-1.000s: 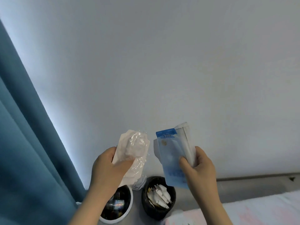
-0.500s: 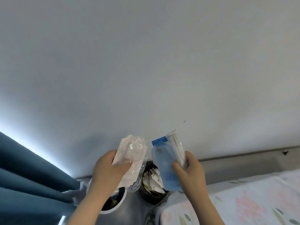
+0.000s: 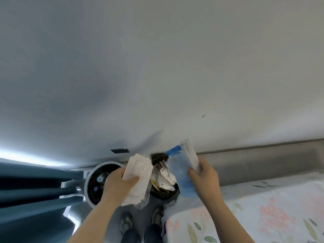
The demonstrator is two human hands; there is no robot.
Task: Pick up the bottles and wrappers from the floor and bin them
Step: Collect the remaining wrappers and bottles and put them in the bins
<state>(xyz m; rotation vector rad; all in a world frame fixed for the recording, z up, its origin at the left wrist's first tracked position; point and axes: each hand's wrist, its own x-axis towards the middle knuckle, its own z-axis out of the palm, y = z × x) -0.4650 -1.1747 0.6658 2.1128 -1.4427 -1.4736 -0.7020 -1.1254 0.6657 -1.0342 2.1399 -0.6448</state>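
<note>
My left hand (image 3: 117, 185) grips a white and clear plastic wrapper (image 3: 138, 174); its lower end hangs between the two bins. My right hand (image 3: 206, 179) holds a blue wrapper (image 3: 178, 171) with white packets behind it, over the right side of the black bin. The black bin (image 3: 158, 159) sits on the floor by the wall and holds several wrappers (image 3: 164, 179). A white-rimmed bin (image 3: 95, 174) with a dark inside stands to its left, partly behind my left hand.
A bed with a floral sheet (image 3: 263, 207) fills the lower right. A blue curtain (image 3: 35, 193) hangs at the left. My feet (image 3: 140, 220) stand on the floor just before the bins. A plain wall (image 3: 157, 67) rises behind.
The view tilted down and right, so the bins, my feet and more of the bed show. Both hands keep their wrappers and now sit lower, over the bins.
</note>
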